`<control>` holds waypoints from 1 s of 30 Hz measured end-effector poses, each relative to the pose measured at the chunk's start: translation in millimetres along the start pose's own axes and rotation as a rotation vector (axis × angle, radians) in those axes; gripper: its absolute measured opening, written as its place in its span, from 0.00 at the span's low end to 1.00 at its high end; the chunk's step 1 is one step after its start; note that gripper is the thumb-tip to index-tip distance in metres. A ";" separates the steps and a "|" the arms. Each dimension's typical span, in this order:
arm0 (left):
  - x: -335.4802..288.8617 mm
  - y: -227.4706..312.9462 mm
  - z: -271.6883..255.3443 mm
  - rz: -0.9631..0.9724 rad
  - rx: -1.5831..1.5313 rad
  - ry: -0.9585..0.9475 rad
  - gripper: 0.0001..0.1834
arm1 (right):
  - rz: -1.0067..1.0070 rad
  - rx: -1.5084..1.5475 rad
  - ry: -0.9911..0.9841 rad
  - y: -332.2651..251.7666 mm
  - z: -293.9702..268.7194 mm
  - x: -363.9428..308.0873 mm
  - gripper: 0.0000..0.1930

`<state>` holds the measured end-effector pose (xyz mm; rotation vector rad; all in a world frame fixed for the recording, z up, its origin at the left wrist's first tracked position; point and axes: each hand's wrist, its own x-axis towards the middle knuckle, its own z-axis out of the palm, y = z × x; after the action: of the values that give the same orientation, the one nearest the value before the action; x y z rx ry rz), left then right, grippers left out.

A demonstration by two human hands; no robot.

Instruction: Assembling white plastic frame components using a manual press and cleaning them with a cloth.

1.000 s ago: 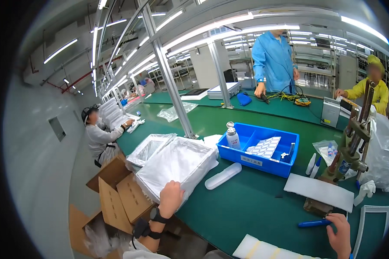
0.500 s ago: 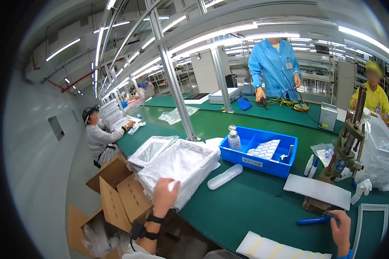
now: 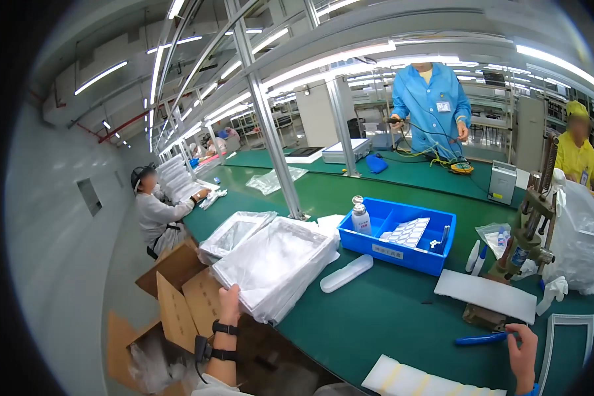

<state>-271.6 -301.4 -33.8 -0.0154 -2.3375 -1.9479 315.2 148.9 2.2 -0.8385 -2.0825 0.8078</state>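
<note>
At the near left corner of a stack of white frames in clear plastic (image 3: 290, 277), my left hand (image 3: 230, 305) is closed on the edge of the top plastic-wrapped frame. Its fingertips are partly hidden by the bag. On the right, my right hand (image 3: 523, 353) rests low on the bench with loosely bent fingers, thumb and index apart. The end of a slim blue tool (image 3: 480, 339) lies at those fingertips; I cannot tell whether they touch it. Beside the hand is a bare white frame (image 3: 569, 319). A white foam strip with yellow bands (image 3: 419, 381) lies at the near edge.
A blue divided bin (image 3: 397, 257) holds a white bottle (image 3: 360, 220). Before it lies a clear plastic case (image 3: 347, 274). A hand press (image 3: 525, 244) stands right, near a white foam sheet (image 3: 485, 296). Open cartons (image 3: 178, 303) stand left. Co-workers are around the bench.
My left hand has moved down and left, from above the stack's top to its near corner edge. The right hand stays put. The co-worker in blue has raised a dark object off the bench.
</note>
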 end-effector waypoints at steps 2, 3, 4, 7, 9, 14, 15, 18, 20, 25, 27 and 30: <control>4.9 -0.2 -1.1 0.028 -0.254 0.123 0.22 | -0.004 0.014 0.004 1.5 0.9 0.5 0.12; 2.6 5.4 3.5 0.026 -0.254 0.114 0.22 | -0.012 0.000 0.010 1.4 -0.1 0.2 0.12; -4.2 19.3 8.6 -0.017 -0.382 0.032 0.20 | -0.020 -0.015 0.017 1.3 -1.2 -0.4 0.11; -16.5 41.8 12.6 -0.108 -0.577 -0.070 0.16 | 0.008 -0.021 0.006 -0.9 -2.5 -0.1 0.12; -8.1 39.0 11.8 -0.176 -0.603 -0.021 0.15 | 0.001 -0.017 0.014 -2.1 -2.7 0.9 0.11; -29.9 52.0 14.1 -0.101 -0.497 -0.031 0.16 | 0.008 -0.016 0.052 -3.8 -5.5 2.5 0.12; -34.1 53.0 9.7 -0.067 -0.426 -0.053 0.16 | 0.014 -0.011 0.061 -3.8 -5.8 2.2 0.11; -24.8 31.3 -16.4 0.080 -0.517 -0.087 0.16 | -0.015 -0.004 0.083 -1.6 -4.4 4.0 0.11; -32.6 27.0 -18.9 0.064 -0.619 -0.034 0.15 | -0.044 -0.014 0.105 -5.7 -6.2 4.2 0.11; -88.0 49.2 -47.5 0.081 -0.716 -0.157 0.13 | -0.062 0.079 0.060 -81.6 -21.0 -4.4 0.09; -114.1 69.3 -44.3 0.060 -0.932 -0.375 0.15 | -0.038 0.216 0.006 -111.0 -10.6 0.4 0.09; -153.3 93.8 -19.4 -0.050 -1.248 -0.676 0.23 | 0.028 0.511 -0.255 -151.0 4.2 13.3 0.19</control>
<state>-111.1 -294.8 49.0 -0.7817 -0.8472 -3.3916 260.0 69.0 118.8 -0.5022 -1.9380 1.4449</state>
